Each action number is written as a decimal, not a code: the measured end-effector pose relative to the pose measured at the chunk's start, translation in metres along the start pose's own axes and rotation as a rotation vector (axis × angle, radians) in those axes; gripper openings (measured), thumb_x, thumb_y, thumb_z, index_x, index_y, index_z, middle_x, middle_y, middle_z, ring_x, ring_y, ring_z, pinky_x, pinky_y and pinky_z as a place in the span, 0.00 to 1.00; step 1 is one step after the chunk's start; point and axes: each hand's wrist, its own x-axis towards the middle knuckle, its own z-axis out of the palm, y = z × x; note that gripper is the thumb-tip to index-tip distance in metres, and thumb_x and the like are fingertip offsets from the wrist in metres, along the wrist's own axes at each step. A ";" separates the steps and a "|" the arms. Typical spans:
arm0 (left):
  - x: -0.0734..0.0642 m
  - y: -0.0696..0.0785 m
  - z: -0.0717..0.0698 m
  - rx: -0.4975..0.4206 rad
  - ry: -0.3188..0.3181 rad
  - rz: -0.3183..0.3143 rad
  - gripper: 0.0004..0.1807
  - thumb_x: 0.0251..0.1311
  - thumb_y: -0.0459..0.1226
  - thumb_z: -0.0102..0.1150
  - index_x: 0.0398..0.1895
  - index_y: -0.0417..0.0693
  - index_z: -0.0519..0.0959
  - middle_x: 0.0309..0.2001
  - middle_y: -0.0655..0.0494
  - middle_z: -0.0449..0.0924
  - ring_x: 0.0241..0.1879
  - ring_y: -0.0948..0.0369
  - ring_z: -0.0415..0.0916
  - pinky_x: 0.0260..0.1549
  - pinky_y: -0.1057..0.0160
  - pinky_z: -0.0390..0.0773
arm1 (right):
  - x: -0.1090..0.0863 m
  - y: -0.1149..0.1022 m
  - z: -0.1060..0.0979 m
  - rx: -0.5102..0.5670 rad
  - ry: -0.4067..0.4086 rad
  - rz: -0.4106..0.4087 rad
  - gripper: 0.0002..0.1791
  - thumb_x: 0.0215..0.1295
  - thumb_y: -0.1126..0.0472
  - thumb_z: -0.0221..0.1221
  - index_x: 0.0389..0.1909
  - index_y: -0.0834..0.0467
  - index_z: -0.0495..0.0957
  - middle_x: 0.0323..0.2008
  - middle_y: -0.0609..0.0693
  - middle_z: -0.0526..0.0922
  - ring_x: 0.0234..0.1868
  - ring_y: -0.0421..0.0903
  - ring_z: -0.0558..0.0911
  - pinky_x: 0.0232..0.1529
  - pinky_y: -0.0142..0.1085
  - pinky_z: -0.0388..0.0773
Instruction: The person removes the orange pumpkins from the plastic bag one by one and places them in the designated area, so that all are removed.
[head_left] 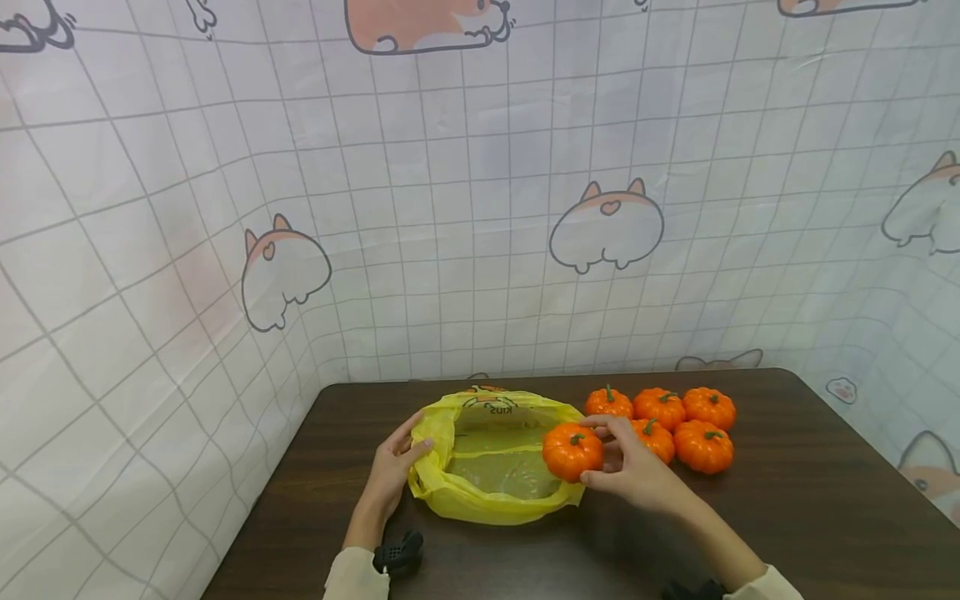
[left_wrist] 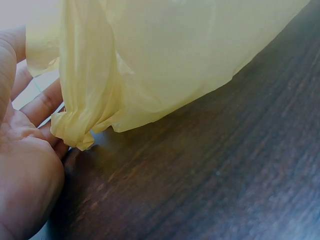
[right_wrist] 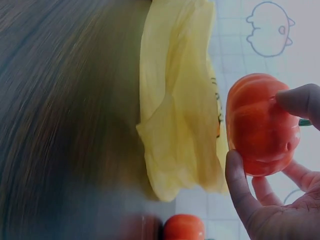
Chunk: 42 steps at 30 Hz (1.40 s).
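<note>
A yellow plastic bag [head_left: 495,508] sits on the dark table with its mouth spread wide, facing up. My left hand [head_left: 393,467] holds its left rim, thumb along the top edge and fingers at the outside; the left wrist view has gathered folds of the bag [left_wrist: 90,80] against the fingers [left_wrist: 42,102]. Over the bag's right rim, my right hand [head_left: 630,467] grips a small orange pumpkin [head_left: 572,452] with a green stem. In the right wrist view, thumb and fingers hold the pumpkin [right_wrist: 260,125] from opposite sides, above the bag's side.
Several more small orange pumpkins [head_left: 703,447] stand grouped on the table behind and right of my right hand. A white cloth wall [head_left: 480,250] with a grid and dog drawings rises behind the table [head_left: 787,500] and along its left side.
</note>
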 end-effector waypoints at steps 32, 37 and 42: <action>0.000 0.004 0.000 0.006 0.002 0.019 0.34 0.70 0.45 0.64 0.78 0.64 0.65 0.77 0.45 0.63 0.73 0.45 0.65 0.71 0.42 0.68 | -0.054 0.034 -0.058 -0.123 0.121 0.061 0.37 0.65 0.59 0.69 0.71 0.59 0.62 0.68 0.70 0.65 0.63 0.69 0.74 0.49 0.34 0.81; -0.002 0.004 0.000 -0.003 0.005 0.003 0.34 0.69 0.46 0.65 0.77 0.66 0.66 0.77 0.46 0.63 0.74 0.45 0.63 0.71 0.41 0.67 | -0.061 0.042 -0.063 -0.143 0.122 0.098 0.37 0.65 0.60 0.69 0.70 0.60 0.62 0.69 0.70 0.63 0.63 0.69 0.73 0.47 0.33 0.81; -0.002 0.003 0.000 -0.011 -0.001 0.000 0.34 0.69 0.46 0.65 0.77 0.67 0.67 0.77 0.47 0.63 0.74 0.46 0.64 0.71 0.41 0.67 | -0.069 0.049 -0.067 -0.141 0.124 0.113 0.36 0.64 0.62 0.68 0.69 0.61 0.62 0.68 0.72 0.63 0.62 0.71 0.73 0.43 0.37 0.81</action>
